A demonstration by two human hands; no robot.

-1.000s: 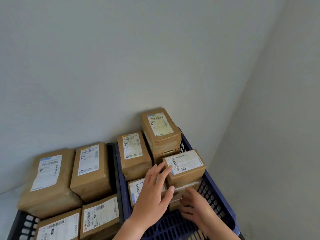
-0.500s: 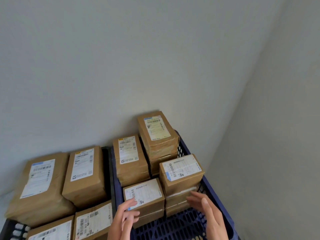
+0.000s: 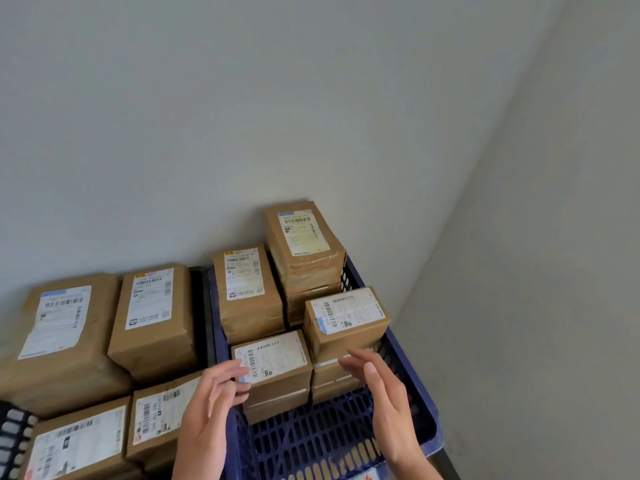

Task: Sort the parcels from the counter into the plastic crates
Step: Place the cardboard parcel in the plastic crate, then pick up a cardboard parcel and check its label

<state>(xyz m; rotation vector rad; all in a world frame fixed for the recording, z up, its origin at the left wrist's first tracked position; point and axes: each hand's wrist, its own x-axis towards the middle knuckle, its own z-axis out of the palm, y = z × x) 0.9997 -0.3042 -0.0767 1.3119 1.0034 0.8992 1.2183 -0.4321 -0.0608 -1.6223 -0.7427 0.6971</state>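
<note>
Head view: counted four stacks of brown parcels (image 3: pixel 304 244), labels up, at the far end of the blue crate (image 3: pixel 311 441), near floor bare; four more parcels visible in the dark crate (image 3: pixel 14 441) just beside it on the left. Found left hand (image 3: pixel 207 420) and right hand (image 3: pixel 388 407) slack-fingered, holding nothing, either side of the front stacks; cannot tell whether left fingertips (image 3: pixel 239 368) touch the nearest label (image 3: pixel 277 356). Judged sorting well along, room left in blue; counter out of view, so remainder unknown.
</note>
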